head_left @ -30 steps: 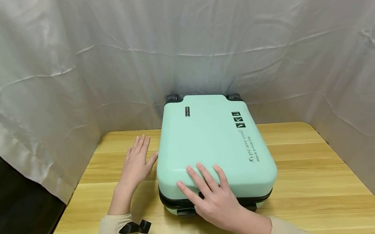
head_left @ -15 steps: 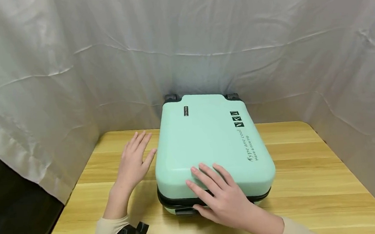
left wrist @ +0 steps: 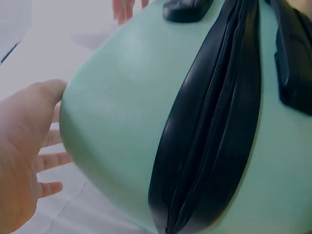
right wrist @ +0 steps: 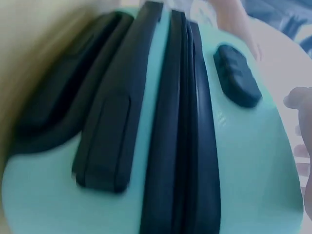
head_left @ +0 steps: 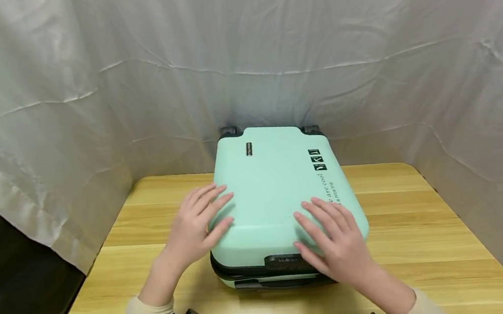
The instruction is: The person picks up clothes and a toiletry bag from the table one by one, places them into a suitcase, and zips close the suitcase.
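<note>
A mint-green hard suitcase (head_left: 278,190) lies flat on the wooden table (head_left: 426,241), wheels toward the back curtain. Its black zipper band (left wrist: 214,126) and a black lock (head_left: 283,261) run along the near end. My left hand (head_left: 196,224) rests flat, fingers straight, on the lid's near left corner. My right hand (head_left: 336,240) lies flat with fingers spread on the near right part of the lid, covering some of the printed text. The right wrist view shows the suitcase's side (right wrist: 161,122) with its black handle (right wrist: 105,146), blurred.
A white curtain (head_left: 241,61) encloses the table at the back and both sides. The suitcase's far end touches it. Bare wood lies to the left and right of the suitcase. A dark floor area (head_left: 13,299) shows past the table's left edge.
My left hand moved from the table beside the suitcase onto the lid's left corner. My right hand slid rightward across the lid, uncovering the black lock.
</note>
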